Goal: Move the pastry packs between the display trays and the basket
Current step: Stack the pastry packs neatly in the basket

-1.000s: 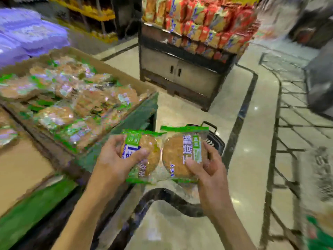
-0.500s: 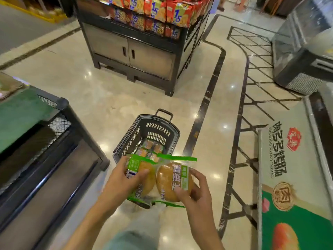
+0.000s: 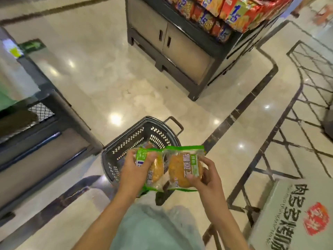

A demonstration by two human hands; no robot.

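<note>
Floor [image 3: 100, 73] of pale polished stone with dark inlay lines fills most of the view. At the top stands a dark shelf unit [image 3: 173, 44] with closed cupboard doors below and red snack bags [image 3: 234, 9] stacked on it. At the left edge is a dark display stand [image 3: 45, 123] with a mesh panel, and at the lower right a printed carton [image 3: 292, 215] lies flat.

Between these, on the floor, sits a black slotted basket [image 3: 126, 141], its handle folded down at the far side. Something packed is already inside it, but it is mostly hidden.

Directly above the basket's near half the person holds two pastry packs side by side, edges touching. The left hand [image 3: 134, 170] grips the left pack [image 3: 153, 168] from above, thumb curled over its face and fingers hidden under it. The right hand [image 3: 207, 179] pinches the right pack [image 3: 183, 166] at its right side, thumb on the label and fingers curled behind. Both packs face up, with the green seals pointing away from the person.

I judge that holding them level and together over the opening lets both drop flat into the basket in one move. Neither pack is inside yet; lowering them past the rim is what remains.
</note>
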